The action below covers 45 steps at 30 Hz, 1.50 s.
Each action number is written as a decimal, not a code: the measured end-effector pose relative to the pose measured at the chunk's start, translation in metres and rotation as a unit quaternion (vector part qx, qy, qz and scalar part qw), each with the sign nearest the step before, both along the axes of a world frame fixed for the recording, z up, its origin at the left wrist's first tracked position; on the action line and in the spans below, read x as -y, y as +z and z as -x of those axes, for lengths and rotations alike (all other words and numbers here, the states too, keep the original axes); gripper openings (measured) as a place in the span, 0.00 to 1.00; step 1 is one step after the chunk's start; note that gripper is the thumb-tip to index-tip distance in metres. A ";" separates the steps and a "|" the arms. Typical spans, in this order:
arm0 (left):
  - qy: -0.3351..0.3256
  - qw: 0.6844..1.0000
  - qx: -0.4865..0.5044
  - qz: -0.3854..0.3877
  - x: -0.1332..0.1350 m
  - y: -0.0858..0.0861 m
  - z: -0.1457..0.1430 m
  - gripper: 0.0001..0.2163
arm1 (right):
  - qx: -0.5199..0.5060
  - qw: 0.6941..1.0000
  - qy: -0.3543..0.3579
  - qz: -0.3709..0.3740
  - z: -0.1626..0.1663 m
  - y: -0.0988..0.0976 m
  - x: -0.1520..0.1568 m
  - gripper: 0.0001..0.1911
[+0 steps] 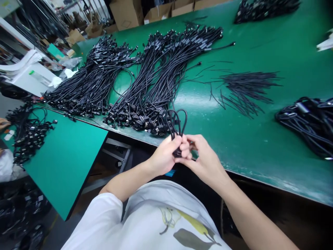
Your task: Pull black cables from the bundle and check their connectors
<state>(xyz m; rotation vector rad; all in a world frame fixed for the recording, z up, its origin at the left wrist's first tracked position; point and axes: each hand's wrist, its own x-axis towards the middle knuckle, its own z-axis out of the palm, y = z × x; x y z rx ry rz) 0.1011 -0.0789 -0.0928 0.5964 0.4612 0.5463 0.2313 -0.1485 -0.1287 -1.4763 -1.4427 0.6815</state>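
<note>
Cable [180, 133] sits folded by the near edge of the green table [249, 146], pinched in our left hand [170, 151]. Our right hand [203, 159] curls beside it, but we can't tell if it pinches anything. We should hold the loops snug and even, clear of the cable pile [168, 76] just beyond.

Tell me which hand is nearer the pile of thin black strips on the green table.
Right. The right hand is left of the thin black strips and closer to the body; the left hand is farther left.
</note>
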 end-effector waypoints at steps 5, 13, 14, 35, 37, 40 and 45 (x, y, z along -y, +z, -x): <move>-0.143 0.985 -0.058 -0.072 0.005 -0.010 0.004 0.22 | -0.206 0.959 0.170 0.090 -0.016 0.010 0.000 0.40; -0.187 0.969 -0.088 -0.136 0.017 -0.026 0.005 0.28 | -0.413 0.902 0.088 0.085 0.010 0.019 -0.007 0.24; -0.174 0.969 -0.101 -0.141 0.017 -0.027 0.005 0.29 | -0.395 0.912 0.071 0.081 0.011 0.018 -0.007 0.23; -0.134 0.875 -0.297 -0.357 -0.010 -0.020 0.016 0.21 | 0.083 0.990 -0.064 -0.095 -0.039 0.039 -0.012 0.06; -0.117 0.893 -0.280 -0.332 -0.012 -0.024 0.015 0.21 | 0.072 0.994 -0.036 -0.075 -0.041 0.043 -0.012 0.06; -0.100 0.895 -0.276 -0.337 -0.015 -0.027 0.016 0.21 | 0.033 0.999 -0.019 -0.015 -0.045 0.045 -0.016 0.09; -0.181 0.860 -0.268 -0.395 -0.019 -0.021 0.022 0.21 | -0.182 0.979 0.010 0.096 -0.053 0.033 -0.028 0.10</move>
